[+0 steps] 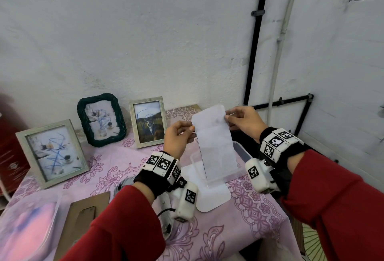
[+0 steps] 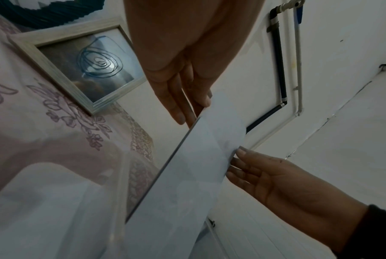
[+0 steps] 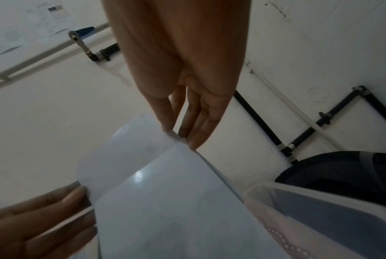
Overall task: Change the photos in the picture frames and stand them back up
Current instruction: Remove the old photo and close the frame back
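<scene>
— Photo sheet [image 1: 216,146], white back showing, upright over a clear container [image 1: 239,152] on the bench [image 1: 128,169].
— Hands?
— Left hand [image 1: 176,138] pinching its left edge, thumb in front; right hand [image 1: 244,120] pinching the top right corner. Both clamped on it.
— Nearer?
— Brown backing board [image 1: 83,215], flat at the front edge.
— Farther?
— Three frames standing by the wall: pale frame [image 1: 52,152], dark green frame [image 1: 101,119], dog-photo frame [image 1: 148,122]. Open cloth between.
</scene>
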The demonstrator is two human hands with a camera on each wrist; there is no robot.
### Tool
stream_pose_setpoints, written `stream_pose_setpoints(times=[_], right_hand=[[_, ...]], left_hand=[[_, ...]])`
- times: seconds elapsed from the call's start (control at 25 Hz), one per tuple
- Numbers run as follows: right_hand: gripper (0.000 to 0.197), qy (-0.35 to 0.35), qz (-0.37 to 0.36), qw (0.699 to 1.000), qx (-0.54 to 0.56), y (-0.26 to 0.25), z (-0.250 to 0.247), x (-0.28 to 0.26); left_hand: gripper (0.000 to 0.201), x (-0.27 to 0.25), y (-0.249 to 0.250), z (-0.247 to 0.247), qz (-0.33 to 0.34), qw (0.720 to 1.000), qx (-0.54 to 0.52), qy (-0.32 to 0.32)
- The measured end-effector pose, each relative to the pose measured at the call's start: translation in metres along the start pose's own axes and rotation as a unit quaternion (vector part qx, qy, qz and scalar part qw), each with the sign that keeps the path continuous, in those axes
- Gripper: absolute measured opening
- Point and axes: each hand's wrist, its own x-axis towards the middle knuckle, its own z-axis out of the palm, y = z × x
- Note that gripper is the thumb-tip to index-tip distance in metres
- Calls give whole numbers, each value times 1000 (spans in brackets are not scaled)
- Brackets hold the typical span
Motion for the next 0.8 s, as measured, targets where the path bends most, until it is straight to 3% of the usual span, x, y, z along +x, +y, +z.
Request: stream_pose_setpoints(times=[0.24, 0.48, 0.64, 0.8], right_hand=[[8, 63, -68, 996, 11, -28, 6, -2], [7, 90, -168, 982, -5, -61, 13, -18], [9, 107, -178, 978, 34, -76, 25, -27], [10, 99, -164, 980, 62, -81, 43, -36]], left_hand=[[13, 8, 22, -5, 55, 998, -8, 30], [12, 5, 50, -18, 131, 988, -22, 73], [12, -5, 67, -28, 182, 979, -7, 93], [14, -22, 73, -46, 165, 983, -15, 84]])
